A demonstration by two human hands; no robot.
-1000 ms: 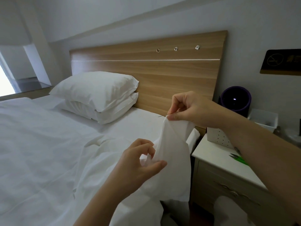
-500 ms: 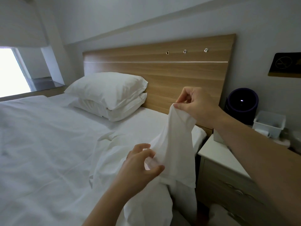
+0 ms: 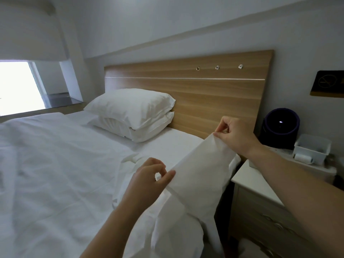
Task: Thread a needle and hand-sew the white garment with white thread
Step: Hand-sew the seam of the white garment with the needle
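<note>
White cloth is the work here: the garment (image 3: 201,170) is held stretched above the bed's (image 3: 55,174) right edge, with its lower part draped on the bed. The right hand (image 3: 237,135) pinches the top corner together with a thin dark sliver, probably the needle (image 3: 221,131). The left hand (image 3: 151,175) pinches the lower edge between thumb and finger. Thread is too fine to see, so I cannot tell whether the needle is threaded. No stitches show, so sewing looks barely begun. A spool (image 3: 302,158) sits at the tray (image 3: 314,139) on the worktop (image 3: 251,181).
</note>
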